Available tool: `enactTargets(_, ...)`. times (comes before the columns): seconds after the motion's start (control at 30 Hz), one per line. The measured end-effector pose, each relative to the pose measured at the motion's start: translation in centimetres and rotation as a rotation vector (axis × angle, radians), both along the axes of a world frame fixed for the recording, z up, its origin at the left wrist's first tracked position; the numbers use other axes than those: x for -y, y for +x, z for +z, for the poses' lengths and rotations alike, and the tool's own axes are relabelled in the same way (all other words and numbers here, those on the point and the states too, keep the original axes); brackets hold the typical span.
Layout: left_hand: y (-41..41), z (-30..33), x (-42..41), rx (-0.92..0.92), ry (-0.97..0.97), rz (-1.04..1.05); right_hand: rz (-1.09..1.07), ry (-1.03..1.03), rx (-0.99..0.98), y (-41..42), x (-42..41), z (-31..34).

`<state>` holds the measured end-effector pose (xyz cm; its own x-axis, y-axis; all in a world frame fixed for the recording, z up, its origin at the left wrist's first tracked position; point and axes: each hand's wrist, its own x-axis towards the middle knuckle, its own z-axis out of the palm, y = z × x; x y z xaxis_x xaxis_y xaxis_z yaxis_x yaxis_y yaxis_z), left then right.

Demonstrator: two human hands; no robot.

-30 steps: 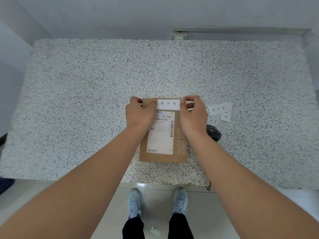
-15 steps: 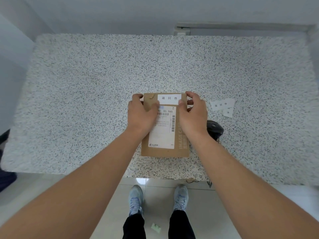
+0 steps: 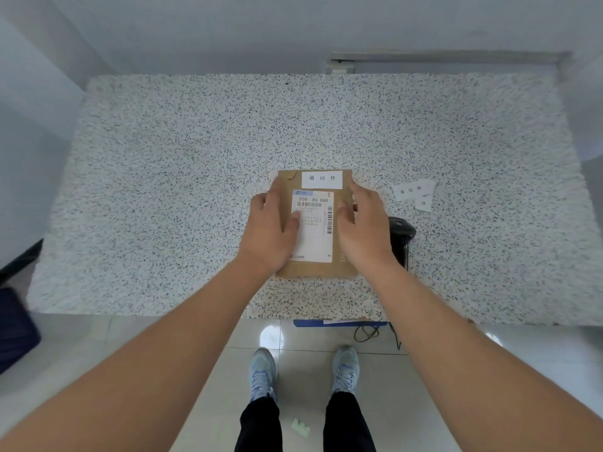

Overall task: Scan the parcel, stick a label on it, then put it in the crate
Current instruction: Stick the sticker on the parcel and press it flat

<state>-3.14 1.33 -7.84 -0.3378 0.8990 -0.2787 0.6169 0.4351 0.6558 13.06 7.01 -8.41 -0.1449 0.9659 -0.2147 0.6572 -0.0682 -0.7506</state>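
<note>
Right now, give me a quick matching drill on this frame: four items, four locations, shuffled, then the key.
Items
1. white label
2. scanner
3. loose labels
4. left hand

Places
A. lying on the table, right of the parcel's far end
B. stuck across the parcel's far end
C. resting on the parcel's left side
D. on the table by the right wrist

Pairs: 1-B, 2-D, 3-A, 4-C
</note>
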Motion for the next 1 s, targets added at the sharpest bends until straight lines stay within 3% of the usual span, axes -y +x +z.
enactTargets(0.3,0.5,0.9,3.4,-0.116,0.021,-0.257,0.234,0.068,0.159,1.3,4.2,1.1)
enactTargets(0.57,0.7,-0.4,5.0,-0.104,0.013,-0.382,0.37,0.076,0.315,2.5,6.3,-0.3)
enactTargets(1.0,1.5,-2.3,6.0,-0.038,0.033,-0.439,0.369,0.073,0.234,2.0,7.3,-2.0)
